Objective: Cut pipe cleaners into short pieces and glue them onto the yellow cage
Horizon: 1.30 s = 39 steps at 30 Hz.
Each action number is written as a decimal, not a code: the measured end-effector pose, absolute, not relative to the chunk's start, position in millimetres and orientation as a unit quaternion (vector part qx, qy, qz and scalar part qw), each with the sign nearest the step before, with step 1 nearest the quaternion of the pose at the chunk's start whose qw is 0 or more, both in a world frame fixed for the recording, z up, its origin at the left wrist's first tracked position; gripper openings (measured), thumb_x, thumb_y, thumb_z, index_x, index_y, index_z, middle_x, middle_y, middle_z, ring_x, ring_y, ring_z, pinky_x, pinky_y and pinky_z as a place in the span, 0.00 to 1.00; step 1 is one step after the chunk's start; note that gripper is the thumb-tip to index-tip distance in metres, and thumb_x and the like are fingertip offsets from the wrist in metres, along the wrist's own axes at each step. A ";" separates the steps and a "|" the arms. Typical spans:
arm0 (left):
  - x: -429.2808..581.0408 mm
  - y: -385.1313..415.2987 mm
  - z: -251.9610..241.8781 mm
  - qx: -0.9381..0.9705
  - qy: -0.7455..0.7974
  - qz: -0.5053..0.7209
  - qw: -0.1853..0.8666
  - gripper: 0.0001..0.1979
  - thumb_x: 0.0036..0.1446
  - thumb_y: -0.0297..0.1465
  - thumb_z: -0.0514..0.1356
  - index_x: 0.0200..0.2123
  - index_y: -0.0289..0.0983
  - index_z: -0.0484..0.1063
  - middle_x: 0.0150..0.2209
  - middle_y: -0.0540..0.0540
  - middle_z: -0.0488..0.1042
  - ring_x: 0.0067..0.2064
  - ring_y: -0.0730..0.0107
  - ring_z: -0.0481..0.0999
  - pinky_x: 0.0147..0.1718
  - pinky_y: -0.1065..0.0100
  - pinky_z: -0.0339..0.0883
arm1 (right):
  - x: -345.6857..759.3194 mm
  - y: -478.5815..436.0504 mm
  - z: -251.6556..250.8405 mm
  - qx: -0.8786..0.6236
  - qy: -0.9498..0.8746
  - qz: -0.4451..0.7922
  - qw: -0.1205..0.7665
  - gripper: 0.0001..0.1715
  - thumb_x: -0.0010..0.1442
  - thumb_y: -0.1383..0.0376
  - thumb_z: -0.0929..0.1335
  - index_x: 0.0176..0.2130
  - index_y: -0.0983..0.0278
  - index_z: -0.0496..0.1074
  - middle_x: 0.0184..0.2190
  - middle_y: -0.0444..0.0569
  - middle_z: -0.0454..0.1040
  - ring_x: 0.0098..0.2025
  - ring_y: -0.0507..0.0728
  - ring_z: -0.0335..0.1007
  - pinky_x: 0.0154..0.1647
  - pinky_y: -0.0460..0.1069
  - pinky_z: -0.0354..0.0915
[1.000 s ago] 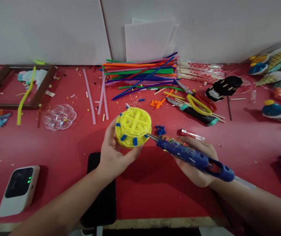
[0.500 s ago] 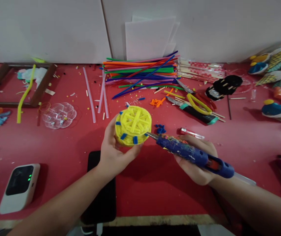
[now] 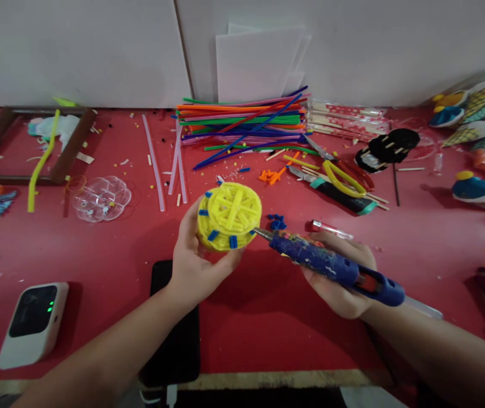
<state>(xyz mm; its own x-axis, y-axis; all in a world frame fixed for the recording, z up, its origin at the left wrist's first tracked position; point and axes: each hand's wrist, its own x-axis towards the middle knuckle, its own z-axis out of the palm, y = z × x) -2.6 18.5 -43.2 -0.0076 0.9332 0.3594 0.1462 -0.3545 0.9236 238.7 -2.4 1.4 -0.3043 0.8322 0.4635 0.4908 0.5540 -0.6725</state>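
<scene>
My left hand (image 3: 200, 260) is closed around a round yellow pipe-cleaner piece (image 3: 234, 211), with a spoked pattern on top and short blue bits along its side. In my right hand (image 3: 340, 283) is a blue glue gun (image 3: 314, 258), stained with old glue, a clear glue stick (image 3: 423, 307) poking out of its back end. The gun's metal nozzle meets the right side of the yellow piece, beside a blue bit; whether glue is coming out I cannot tell. Just right of the yellow piece lies a small heap of blue pipe-cleaner bits (image 3: 277, 222).
Behind my hands lie a bundle of coloured pipe cleaners (image 3: 242, 122), orange bits (image 3: 270, 174), yellow-handled scissors (image 3: 344, 180), a green-and-black cutter (image 3: 342, 197) and a red lighter (image 3: 331, 229). At left are a clear flower-shaped tray (image 3: 102, 198) and a white device (image 3: 34, 326); a black phone (image 3: 177, 345) lies beneath my left forearm.
Almost nothing differs. The yellow piece, my hands and the glue gun keep nearly the same positions, with the nozzle still at the piece's right side.
</scene>
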 end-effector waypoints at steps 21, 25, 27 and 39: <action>-1.2 18.3 -40.1 0.602 0.465 0.558 0.333 0.40 0.48 0.32 0.75 0.62 0.46 0.63 0.57 0.41 0.74 0.54 0.55 0.81 0.40 0.65 0.83 | 242.1 -1.7 3.5 -0.424 -0.789 0.208 0.392 0.12 0.46 0.71 0.65 0.32 0.57 0.64 0.18 0.38 0.66 0.17 0.53 0.64 0.18 0.48 0.61; -2.0 18.2 -38.9 0.603 0.477 0.552 0.324 0.40 0.47 0.33 0.75 0.61 0.45 0.63 0.58 0.40 0.74 0.55 0.54 0.80 0.41 0.64 0.83 | 242.0 -2.2 3.9 -0.434 -0.785 0.203 0.391 0.12 0.45 0.71 0.65 0.32 0.56 0.64 0.18 0.38 0.65 0.17 0.53 0.63 0.18 0.49 0.61; -2.3 18.2 -39.2 0.600 0.477 0.551 0.329 0.40 0.48 0.33 0.75 0.62 0.45 0.62 0.59 0.40 0.73 0.56 0.53 0.80 0.42 0.63 0.83 | 242.1 -2.1 3.6 -0.433 -0.786 0.202 0.391 0.12 0.45 0.71 0.65 0.32 0.56 0.64 0.18 0.38 0.65 0.17 0.54 0.63 0.18 0.49 0.60; -2.5 16.3 -42.0 0.573 0.472 0.560 0.367 0.38 0.48 0.33 0.74 0.61 0.47 0.63 0.61 0.40 0.71 0.60 0.50 0.77 0.48 0.58 0.81 | 243.2 1.2 1.4 -0.410 -0.792 0.214 0.399 0.08 0.48 0.69 0.65 0.32 0.58 0.64 0.19 0.38 0.67 0.16 0.51 0.63 0.17 0.48 0.61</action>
